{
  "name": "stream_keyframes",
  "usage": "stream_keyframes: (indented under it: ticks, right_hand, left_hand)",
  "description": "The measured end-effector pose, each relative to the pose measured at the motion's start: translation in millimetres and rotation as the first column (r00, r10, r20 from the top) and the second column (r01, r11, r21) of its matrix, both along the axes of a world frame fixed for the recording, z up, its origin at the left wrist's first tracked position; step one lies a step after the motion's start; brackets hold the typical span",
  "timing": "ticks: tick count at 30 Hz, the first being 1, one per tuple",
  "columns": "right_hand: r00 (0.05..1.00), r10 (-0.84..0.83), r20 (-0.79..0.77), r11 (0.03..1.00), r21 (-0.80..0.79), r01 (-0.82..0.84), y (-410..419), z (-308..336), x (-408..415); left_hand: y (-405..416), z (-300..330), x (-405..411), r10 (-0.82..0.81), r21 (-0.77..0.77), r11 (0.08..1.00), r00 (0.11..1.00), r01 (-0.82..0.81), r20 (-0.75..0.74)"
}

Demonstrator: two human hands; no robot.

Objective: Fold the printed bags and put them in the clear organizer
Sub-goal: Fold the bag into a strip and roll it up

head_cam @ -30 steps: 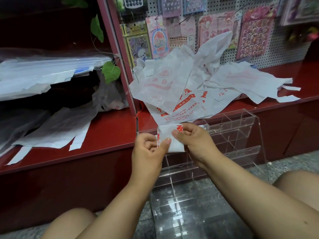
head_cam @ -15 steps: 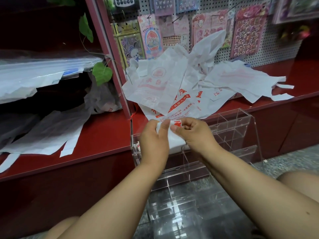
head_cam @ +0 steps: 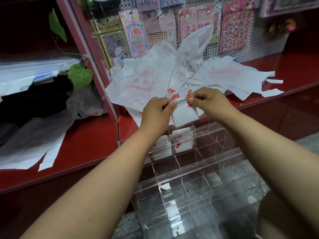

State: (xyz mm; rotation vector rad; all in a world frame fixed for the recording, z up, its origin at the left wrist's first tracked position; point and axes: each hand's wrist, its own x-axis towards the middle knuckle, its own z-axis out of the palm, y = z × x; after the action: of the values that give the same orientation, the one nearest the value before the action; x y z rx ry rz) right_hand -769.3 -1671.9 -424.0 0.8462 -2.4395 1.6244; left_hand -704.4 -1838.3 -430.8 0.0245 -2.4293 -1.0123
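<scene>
At the far left we note grey and white plastic bags [head_cam: 34, 135] lying slack on the red counter [head_cam: 89, 135], outside the work in hand. Moving right, our left hand [head_cam: 156, 113] is closed in a pinch on the upper left edge of the folded bag [head_cam: 183, 114], thumb and forefinger curled onto the film. The bag hangs as a small white packet with red print, held in the air directly above the clear organizer [head_cam: 207, 169] and not yet inside it. Our right hand [head_cam: 209, 102] pinches the upper right edge in the same manner, so both grips are shut on the one item. Below, two folded bags [head_cam: 183, 140] already stand in adjoining compartments of the top row. Behind the hands, the pile of unfolded printed bags [head_cam: 155, 80] is spread across the counter toward the right. We judge the material thin, light, soft and slippery, apt to spring open if released early; it should be held at the folded top edge, with the layers pressed together, and lowered straight into a free compartment.
</scene>
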Motion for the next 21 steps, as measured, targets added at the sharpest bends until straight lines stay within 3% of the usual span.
stream_keyframes:
  ticks: [7,17,21]
  right_hand:
    - [0.973,-0.134,-0.189,0.965,0.200,0.172,34,-17,-35]
    - [0.975,-0.146,-0.169,0.895,0.397,0.203,52,-36,-61]
    - [0.988,-0.085,-0.129,0.817,0.559,0.144,47,-43,-66]
  left_hand:
    - [31,-11,-36,0.012,0.010,1.000,1.000,-0.013,0.019]
    - [51,-45,-60,0.013,0.081,0.996,0.983,-0.029,0.182]
    - [48,-52,-66,0.045,-0.021,0.999,0.937,-0.040,0.346]
